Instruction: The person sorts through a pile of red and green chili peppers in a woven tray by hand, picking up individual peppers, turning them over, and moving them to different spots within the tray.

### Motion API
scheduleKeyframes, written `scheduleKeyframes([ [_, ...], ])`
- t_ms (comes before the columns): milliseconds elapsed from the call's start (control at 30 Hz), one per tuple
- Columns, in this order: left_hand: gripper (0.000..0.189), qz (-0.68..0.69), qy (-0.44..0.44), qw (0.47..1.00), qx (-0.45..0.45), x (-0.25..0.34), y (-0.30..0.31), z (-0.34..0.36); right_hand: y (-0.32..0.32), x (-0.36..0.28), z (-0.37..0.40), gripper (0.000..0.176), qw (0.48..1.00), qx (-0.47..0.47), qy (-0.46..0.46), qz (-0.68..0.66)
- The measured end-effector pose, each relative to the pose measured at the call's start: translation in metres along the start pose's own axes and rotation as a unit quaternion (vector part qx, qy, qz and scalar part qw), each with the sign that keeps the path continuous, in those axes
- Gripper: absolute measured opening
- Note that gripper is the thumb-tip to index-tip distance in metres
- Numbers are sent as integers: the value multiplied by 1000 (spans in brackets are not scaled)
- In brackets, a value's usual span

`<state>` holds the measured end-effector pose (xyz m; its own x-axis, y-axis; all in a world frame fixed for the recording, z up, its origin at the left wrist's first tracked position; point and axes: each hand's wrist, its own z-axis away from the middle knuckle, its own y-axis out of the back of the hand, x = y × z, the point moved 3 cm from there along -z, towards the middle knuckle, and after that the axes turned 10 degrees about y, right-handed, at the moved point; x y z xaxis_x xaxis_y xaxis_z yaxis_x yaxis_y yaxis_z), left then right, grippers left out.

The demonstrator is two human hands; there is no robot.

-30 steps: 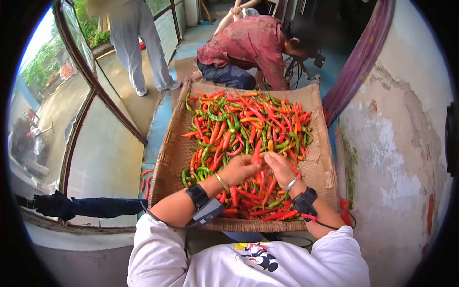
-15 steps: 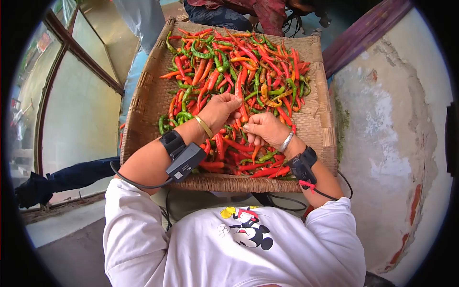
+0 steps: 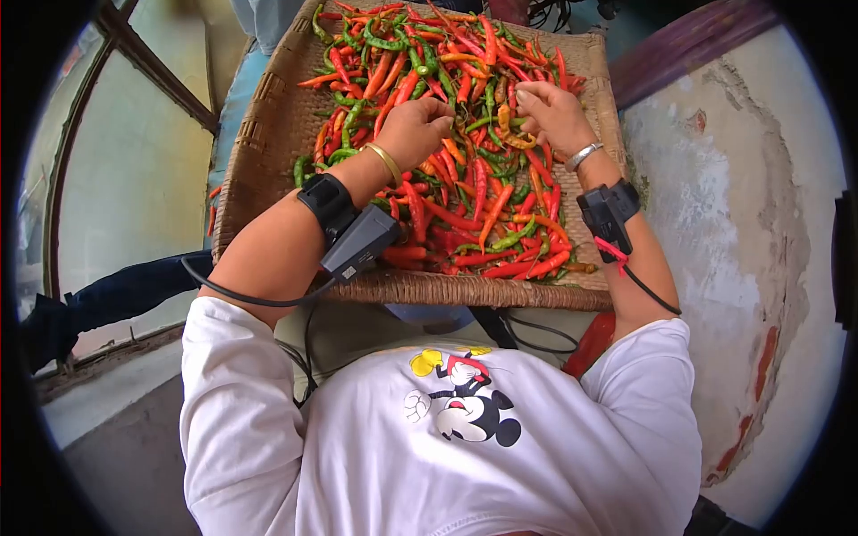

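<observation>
Red, green and orange chili peppers [image 3: 483, 210] are heaped in a square woven basket tray [image 3: 429, 290] in front of me. My left hand [image 3: 413, 134] is over the middle of the heap, its fingers curled together; what they hold, if anything, is hidden. To its right, my right hand [image 3: 556, 118] hovers above the right part of the peppers. Its thumb and forefinger come together toward the heap, and nothing I can name shows between them. The two hands are apart from each other.
A window with a dark frame [image 3: 80, 67] stands at the left, with a dark folded cloth [image 3: 134, 293] below it. A peeling wall [image 3: 715, 250] is on the right. Black cables [image 3: 541, 335] hang below the tray's near edge.
My hands were close together around a red chili pepper; now they are apart. The right hand has moved up and right, the left slightly up. The tray sits higher in view.
</observation>
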<state>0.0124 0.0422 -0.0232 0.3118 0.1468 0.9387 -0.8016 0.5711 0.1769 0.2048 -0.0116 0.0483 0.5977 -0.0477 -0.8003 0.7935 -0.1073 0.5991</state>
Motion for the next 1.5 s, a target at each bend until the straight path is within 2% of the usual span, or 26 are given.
scheduleKeyframes([
  [33, 22, -41, -35, 999, -2, 6, 0, 3, 3, 6, 6, 38, 1000, 1, -1, -1],
  [100, 20, -116, -94, 989, 1, 12, -2, 6, -4, 27, 28, 34, 989, -127, 14, 70],
  [133, 20, -118, -95, 988, 2, 12, -2, 6, -10, 37, 39, 33, 981, -146, 61, 113],
  [200, 19, -172, -143, 974, -22, 16, -3, 10, -20, 51, 62, 32, 959, -162, 126, 198],
  [233, 19, -180, -139, 973, -24, 18, -2, 13, -27, 60, 69, 32, 961, -159, 125, 189],
  [300, 19, -224, -152, 962, -47, 29, -4, 17, -38, 68, 84, 31, 925, -153, 201, 285],
  [400, 19, -247, -134, 957, -70, 47, -10, 23, -45, 74, 82, 29, 912, -183, 197, 310],
  [467, 18, -257, -158, 950, -78, 57, -20, 30, -44, 76, 78, 24, 911, -185, 208, 305],
  [533, 18, -337, -191, 915, -115, 70, -35, 43, -40, 73, 75, 19, 911, -210, 227, 274],
  [600, 19, -356, -204, 900, -146, 65, -49, 49, -31, 66, 74, 19, 925, -185, 243, 225],
  [667, 20, -314, -280, 900, -114, 49, -59, 47, -26, 53, 65, 19, 936, -146, 268, 176],
  [733, 20, -305, -267, 909, -100, 31, -63, 42, -22, 55, 68, 22, 983, -106, 152, 1],
  [800, 19, -278, -247, 924, -86, 25, -67, 37, -21, 50, 70, 21, 985, -93, 142, -38],
  [867, 18, -291, -121, 935, -160, 23, -63, 34, -22, 44, 72, 20, 963, -56, 39, -261],
  [933, 16, -298, -108, 931, -180, 25, -59, 35, -22, 39, 71, 26, 962, -47, 25, -267],
  [1033, 15, -262, -134, 933, -206, 20, -55, 34, -22, 42, 72, 37, 950, -47, 10, -308],
  [1200, 15, -281, -162, 931, -168, 17, -45, 26, -24, 40, 67, 26, 953, -34, 14, -302],
  [1267, 17, -334, -196, 914, -123, 21, -40, 23, -21, 36, 64, 22, 956, -32, 28, -291],
  [1333, 19, -365, -205, 904, -92, 27, -31, 21, -13, 31, 63, 16, 969, -40, -2, -243],
  [1400, 20, -330, -238, 913, 43, 29, -16, 16, 0, 31, 61, 15, 977, -21, -31, -211],
  [1500, 19, -350, -214, 911, 35, 20, -13, 14, 13, 31, 62, 15, 981, -50, -96, -160],
])
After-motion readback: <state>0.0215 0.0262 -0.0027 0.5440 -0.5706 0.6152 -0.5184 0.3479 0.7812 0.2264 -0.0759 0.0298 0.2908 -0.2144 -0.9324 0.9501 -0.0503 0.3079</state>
